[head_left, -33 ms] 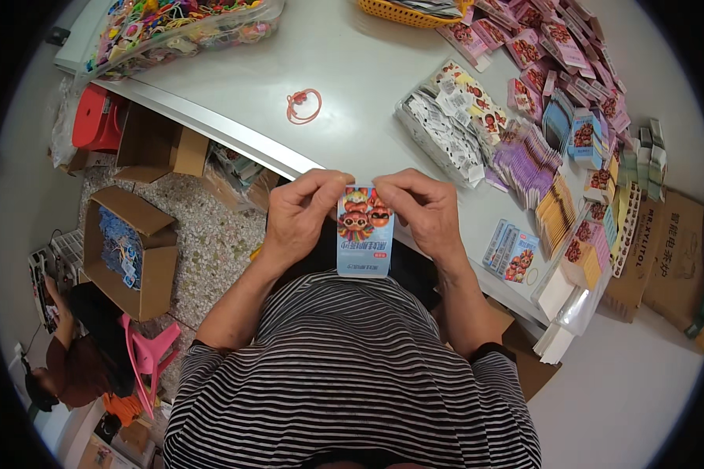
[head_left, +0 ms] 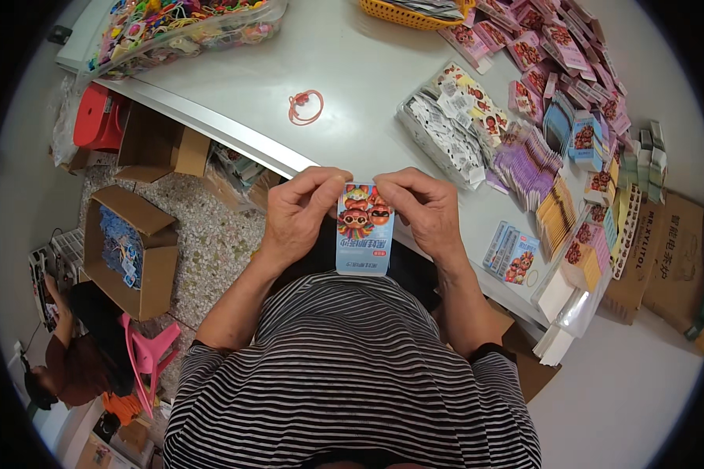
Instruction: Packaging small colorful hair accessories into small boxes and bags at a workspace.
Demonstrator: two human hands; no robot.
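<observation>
A small light blue cardboard box (head_left: 364,246), printed with red cartoon figures, is held upside down to me, just off the table's near edge. My left hand (head_left: 299,215) pinches its far left corner between thumb and fingers. At the far right corner, my right hand (head_left: 429,215) pinches it the same way. Whether the box's far end is open is hidden by my fingertips. Beyond my hands a red cord loop (head_left: 306,108) lies on the white table (head_left: 250,117).
Bags of small printed packets (head_left: 438,133) and fanned stacks of purple cards (head_left: 528,164) lie to the right. Behind them is a heap of pink boxes (head_left: 555,51). A clear bin of colourful cords (head_left: 180,35) stands far left. A person (head_left: 86,344) sits at lower left.
</observation>
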